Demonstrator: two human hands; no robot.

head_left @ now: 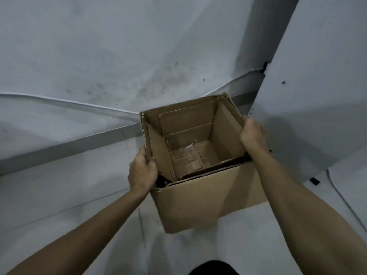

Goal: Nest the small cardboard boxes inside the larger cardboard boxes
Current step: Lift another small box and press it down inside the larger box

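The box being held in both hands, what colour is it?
Plain brown cardboard box, seen in the head view.

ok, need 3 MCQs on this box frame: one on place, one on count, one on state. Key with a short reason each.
1. Where does the left hand grip?
A. the inner box's left wall
B. the outer box's bottom
C. the white cable

2. How many hands touch the inner box?
A. none
B. one
C. two

3. What is the state of the inner box relative to the outer box?
A. fully outside, beside it
B. partly inside, top sticking out
C. closed and taped shut

Key: 1 A, its fingers wrap the left wall edge. 2 C, the right hand holds the right wall too. 3 B, its open top rises above the outer rim.
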